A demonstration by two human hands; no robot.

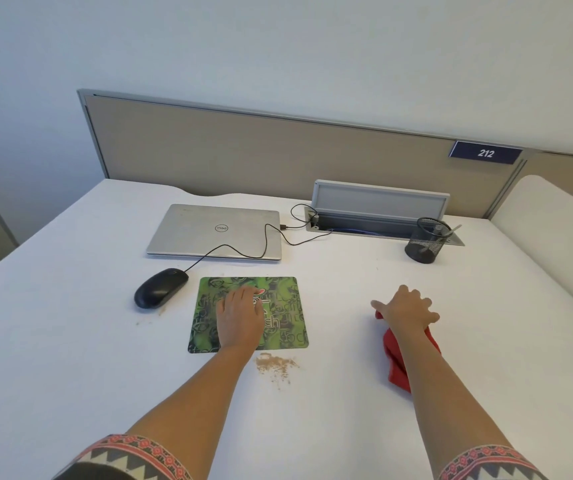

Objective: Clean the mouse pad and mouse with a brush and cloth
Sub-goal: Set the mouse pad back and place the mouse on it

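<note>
I am pressing my left hand (pixel 240 318) flat and open on the mouse pad (pixel 248 315), probably pinning it for wiping. My right hand (pixel 408 311) is clutching the red cloth (pixel 396 358) right of the pad; the mouse (pixel 160 287) is sitting just left of it, crumbs (pixel 274 365) lying just beneath.

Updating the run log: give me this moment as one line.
left hand: flat on mouse pad | right hand: on red cloth | mouse: left of pad | crumbs: on desk
</note>
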